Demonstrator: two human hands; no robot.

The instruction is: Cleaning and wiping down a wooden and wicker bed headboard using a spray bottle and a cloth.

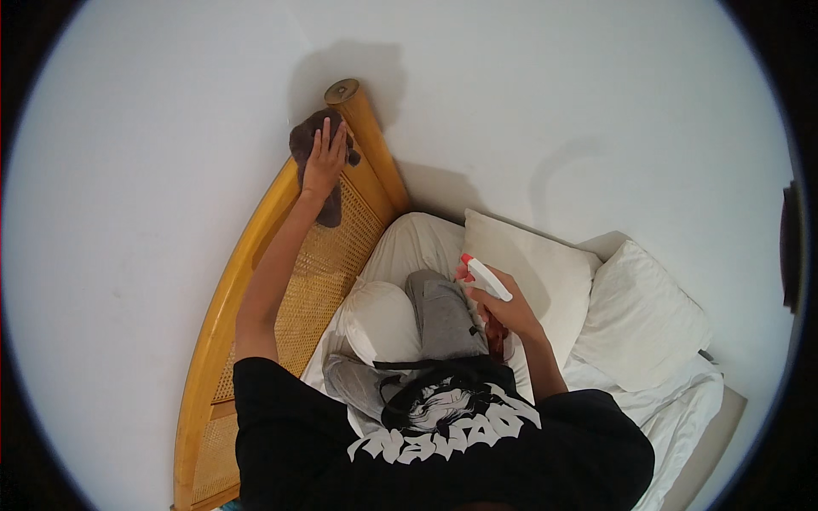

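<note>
My left hand (327, 160) lies with spread fingers on a dark brown cloth (307, 135), pressing it against the upper end of a wooden headboard (223, 300) with woven cane panels (319, 274). Just beyond the fingertips rises the round corner post (370, 140). Part of the cloth hangs down over the cane. My right hand (505, 300) grips a spray bottle (489, 278) by its neck, above my lap. The bottle has a white and red trigger head and a reddish body, partly hidden by the hand.
White pillows (524, 255) and a further cushion (639, 319) lean along the wall. A round white pillow (380, 322) rests between my legs and the headboard. Rumpled white bedding (677, 402) lies at the right. White walls (543, 83) meet behind the post.
</note>
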